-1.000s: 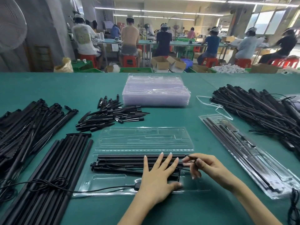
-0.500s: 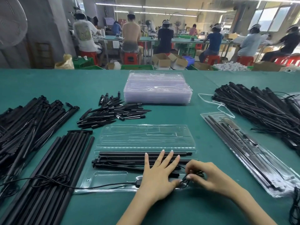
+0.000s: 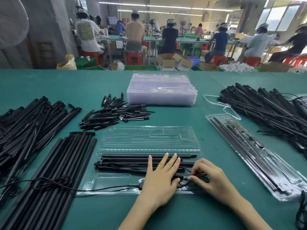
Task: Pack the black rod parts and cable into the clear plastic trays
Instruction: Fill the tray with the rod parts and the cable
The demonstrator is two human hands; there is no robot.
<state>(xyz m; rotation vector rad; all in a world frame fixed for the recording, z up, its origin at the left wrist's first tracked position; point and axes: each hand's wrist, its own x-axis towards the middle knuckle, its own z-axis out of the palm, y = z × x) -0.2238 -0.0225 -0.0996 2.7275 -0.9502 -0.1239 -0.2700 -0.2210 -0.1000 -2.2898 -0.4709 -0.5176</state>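
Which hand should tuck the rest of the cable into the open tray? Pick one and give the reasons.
Right. The right hand already pinches the cable at the tray end. The left hand lies flat on the black rods, pinning them; lifting it would likely free them.

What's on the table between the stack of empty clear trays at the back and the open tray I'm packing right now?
In the head view, only bare green table separates the stack of empty trays from the open tray. The pile of short black spikes sits just left of that gap.
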